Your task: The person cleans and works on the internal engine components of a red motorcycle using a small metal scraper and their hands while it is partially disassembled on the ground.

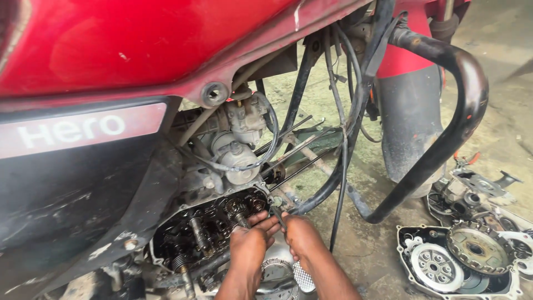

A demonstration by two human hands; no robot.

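Both hands' grips, left hand [248,244] and right hand [302,236], pinching a thin tool [277,215] beside the open engine case [208,230].

We have one view only, from the head camera, looking down and forward at close range into the open engine case [214,236] at lower centre. The red fuel tank [139,39] fills the upper left, very near the lens. The concrete floor [499,128] recedes toward the upper right.
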